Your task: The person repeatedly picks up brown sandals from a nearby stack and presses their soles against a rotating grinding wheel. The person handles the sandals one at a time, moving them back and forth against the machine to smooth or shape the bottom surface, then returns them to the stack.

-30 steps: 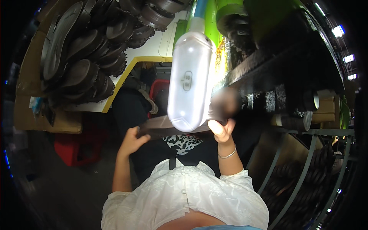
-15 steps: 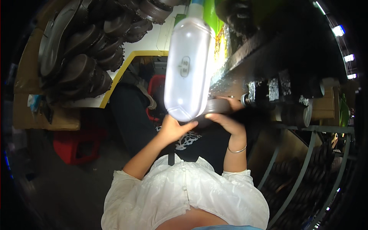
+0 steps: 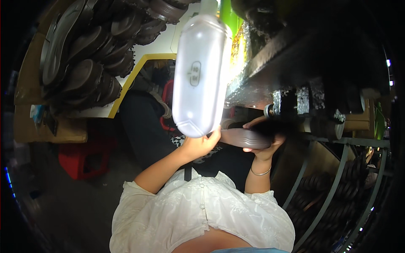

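Observation:
A dark brown shoe sole is held level in front of my body, its ridged side wall facing me. My right hand grips its right end, with fingertips above and below the edge. At the opposite end, my left hand closes on the tip; some of its fingers are hidden behind a glowing white lamp. A black blurred patch covers part of my right hand; what it is I cannot make out.
Many brown soles with ragged edges lie heaped at the upper left. Dark machinery with silvery patches fills the right. A metal rack with dark soles stands lower right, and a red stool lower left.
The sole has come down and toward me, and now stretches between both hands with its side wall showing. My right hand has shifted right and lower. The lamp appears slightly further left.

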Demonstrator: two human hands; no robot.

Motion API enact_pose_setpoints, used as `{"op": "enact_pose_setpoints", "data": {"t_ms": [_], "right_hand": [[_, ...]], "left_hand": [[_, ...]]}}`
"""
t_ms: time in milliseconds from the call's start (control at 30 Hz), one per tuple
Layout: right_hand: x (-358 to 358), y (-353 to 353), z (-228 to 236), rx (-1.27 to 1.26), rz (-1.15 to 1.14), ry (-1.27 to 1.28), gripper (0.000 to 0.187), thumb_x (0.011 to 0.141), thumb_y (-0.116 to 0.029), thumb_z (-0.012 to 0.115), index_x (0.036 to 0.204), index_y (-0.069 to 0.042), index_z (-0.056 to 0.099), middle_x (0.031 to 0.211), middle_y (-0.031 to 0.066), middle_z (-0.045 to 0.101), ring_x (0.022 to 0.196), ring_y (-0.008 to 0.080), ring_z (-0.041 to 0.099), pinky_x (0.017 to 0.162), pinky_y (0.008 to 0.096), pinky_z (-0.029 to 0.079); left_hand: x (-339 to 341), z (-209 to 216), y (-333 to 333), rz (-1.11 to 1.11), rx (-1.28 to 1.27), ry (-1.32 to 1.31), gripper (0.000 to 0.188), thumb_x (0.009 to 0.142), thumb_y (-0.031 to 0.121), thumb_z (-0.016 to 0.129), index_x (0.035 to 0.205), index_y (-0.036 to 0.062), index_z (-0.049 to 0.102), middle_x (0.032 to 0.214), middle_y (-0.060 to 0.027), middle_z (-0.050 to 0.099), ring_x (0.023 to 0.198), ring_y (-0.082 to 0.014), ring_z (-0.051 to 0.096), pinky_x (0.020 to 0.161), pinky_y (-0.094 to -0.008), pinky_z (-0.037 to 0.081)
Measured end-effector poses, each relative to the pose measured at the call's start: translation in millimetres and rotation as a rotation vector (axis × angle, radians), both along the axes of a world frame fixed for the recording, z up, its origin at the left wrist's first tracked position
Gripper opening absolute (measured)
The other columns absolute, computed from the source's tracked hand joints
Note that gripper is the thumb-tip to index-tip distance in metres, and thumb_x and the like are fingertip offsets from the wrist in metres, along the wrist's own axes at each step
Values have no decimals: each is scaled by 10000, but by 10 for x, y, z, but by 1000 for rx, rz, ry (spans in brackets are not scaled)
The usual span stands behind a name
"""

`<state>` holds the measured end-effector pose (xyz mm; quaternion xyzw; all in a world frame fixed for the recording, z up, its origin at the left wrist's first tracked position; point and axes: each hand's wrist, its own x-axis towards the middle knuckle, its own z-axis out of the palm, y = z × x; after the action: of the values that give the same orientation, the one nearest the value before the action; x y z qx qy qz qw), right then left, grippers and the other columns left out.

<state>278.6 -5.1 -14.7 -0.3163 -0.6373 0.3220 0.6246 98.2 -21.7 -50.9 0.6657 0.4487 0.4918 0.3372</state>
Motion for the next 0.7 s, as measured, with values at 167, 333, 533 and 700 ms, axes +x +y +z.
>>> {"op": "enact_pose_setpoints", "data": {"t_ms": [167, 333, 533, 700], "right_hand": [[112, -34, 14, -69, -102, 450, 585, 636, -521, 701, 864, -36, 467, 772, 49, 503, 715, 177, 578, 552, 291, 521], [542, 155, -147, -258, -403, 748, 647, 723, -617, 549, 1040, -55, 500, 924, 31, 540, 865, 168, 537, 720, 332, 475], [466, 103, -44, -237, -440, 733, 651, 725, -609, 558, 1070, -61, 500, 925, 40, 538, 853, 157, 534, 714, 306, 475], [307, -27, 65, 19, -406, 485, 642, 683, -604, 603, 991, -54, 480, 842, 31, 489, 742, 132, 512, 586, 235, 473]], "left_hand": [[-217, -529, 142, 52, -562, -600, 103, 887, 122, 481, 885, 54, 558, 787, 10, 545, 688, -54, 497, 632, -184, 410], [-302, -405, -3, -150, -510, -421, 185, 875, 149, 520, 976, 13, 597, 834, -20, 580, 755, -76, 530, 696, -228, 428], [-164, -164, -64, -166, -431, -355, 104, 825, 62, 597, 877, -27, 613, 802, -46, 590, 738, -88, 545, 694, -239, 449], [35, -417, -127, 65, -257, -404, 74, 837, 68, 583, 828, -5, 583, 743, -19, 552, 647, -53, 503, 581, -205, 409]]}}
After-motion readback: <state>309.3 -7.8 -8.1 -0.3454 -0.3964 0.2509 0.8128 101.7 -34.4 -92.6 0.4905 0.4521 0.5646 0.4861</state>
